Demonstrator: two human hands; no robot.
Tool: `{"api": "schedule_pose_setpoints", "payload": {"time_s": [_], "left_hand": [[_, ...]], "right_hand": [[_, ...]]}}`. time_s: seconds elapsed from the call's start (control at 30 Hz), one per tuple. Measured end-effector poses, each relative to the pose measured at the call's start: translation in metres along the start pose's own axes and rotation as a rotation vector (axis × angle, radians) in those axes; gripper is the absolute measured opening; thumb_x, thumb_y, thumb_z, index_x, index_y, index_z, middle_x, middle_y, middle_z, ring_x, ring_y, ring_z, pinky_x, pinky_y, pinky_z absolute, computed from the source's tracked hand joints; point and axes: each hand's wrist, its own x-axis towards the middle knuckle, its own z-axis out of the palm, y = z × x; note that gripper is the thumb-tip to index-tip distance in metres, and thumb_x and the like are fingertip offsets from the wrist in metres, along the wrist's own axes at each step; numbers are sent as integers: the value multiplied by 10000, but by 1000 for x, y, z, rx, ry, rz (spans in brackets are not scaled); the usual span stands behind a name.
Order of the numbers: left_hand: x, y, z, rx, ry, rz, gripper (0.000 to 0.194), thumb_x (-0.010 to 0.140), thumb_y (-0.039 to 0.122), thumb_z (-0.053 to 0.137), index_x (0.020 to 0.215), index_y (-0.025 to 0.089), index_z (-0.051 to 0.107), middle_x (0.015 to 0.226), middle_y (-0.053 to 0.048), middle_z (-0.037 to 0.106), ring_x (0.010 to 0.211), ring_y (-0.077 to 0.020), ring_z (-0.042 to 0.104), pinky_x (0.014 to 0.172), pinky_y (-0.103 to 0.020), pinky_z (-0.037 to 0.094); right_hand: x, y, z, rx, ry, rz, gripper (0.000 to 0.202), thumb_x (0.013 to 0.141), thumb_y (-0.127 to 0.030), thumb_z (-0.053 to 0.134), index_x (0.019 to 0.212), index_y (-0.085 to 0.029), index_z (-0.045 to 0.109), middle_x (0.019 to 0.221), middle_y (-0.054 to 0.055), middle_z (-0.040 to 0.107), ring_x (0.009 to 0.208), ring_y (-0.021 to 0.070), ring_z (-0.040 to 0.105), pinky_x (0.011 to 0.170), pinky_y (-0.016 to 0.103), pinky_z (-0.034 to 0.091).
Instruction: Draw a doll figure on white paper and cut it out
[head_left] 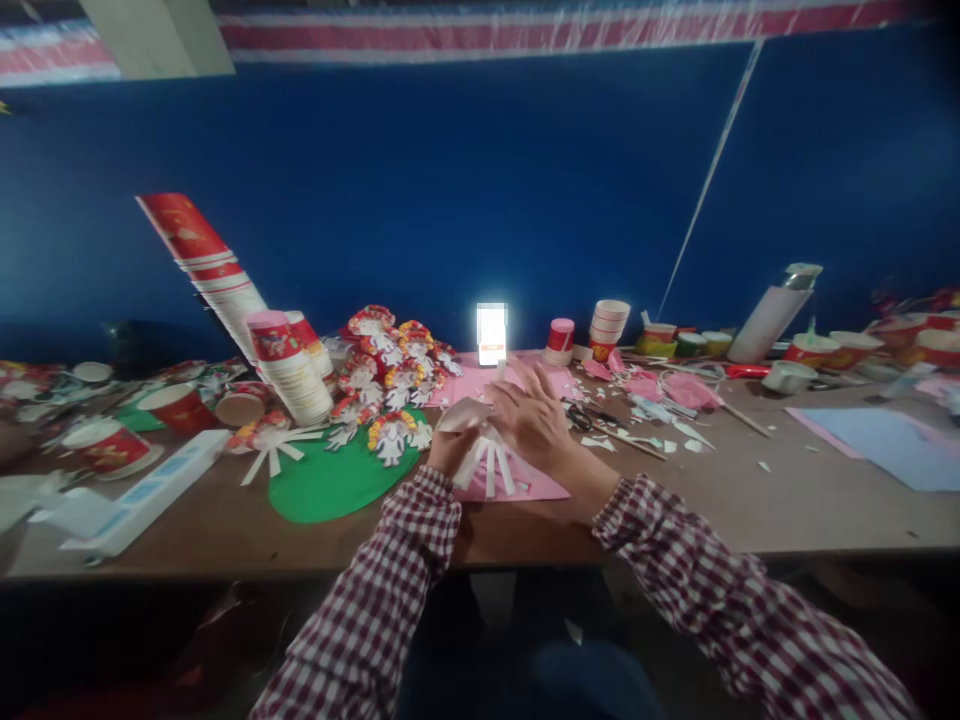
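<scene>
In front of me is a white paper cup cut into strips, its strips fanning down over a pink sheet. My left hand grips its left side, the fingers partly hidden behind the paper. My right hand lies over its right side, fingers stretched out and a little apart, seemingly touching the paper. Just behind my hands stands a lit phone. A heap of paper doll cutouts with red and yellow tops lies to the left, partly on a green sheet.
Tall stacks of red paper cups lean at the left, near a white box. Paper scraps, scissors and sticks lie right of my hands. Farther right are a blue sheet and a bottle. A blue wall rises behind.
</scene>
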Motion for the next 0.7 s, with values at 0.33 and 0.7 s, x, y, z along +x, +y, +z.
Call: {"api": "schedule_pose_setpoints", "payload": {"time_s": [0.33,0.7], "left_hand": [[10,20,-3,-22,-232,158,343,616,368,776,893,175,716,1025,-70,714,1015,-267,623,970,-403,455],[38,13,0,-185,-219,-108,344,526,353,833,774,139,727,781,-89,722,813,-260,654,797,-388,505]], "right_hand": [[35,18,-32,-116,-262,-95,165,852,-314,604,854,-192,716,1022,87,696,1326,342,326,1078,582,172],[82,92,-30,1154,-719,461,379,815,-449,601,1089,-197,673,1024,84,703,940,201,637,790,327,505]]}}
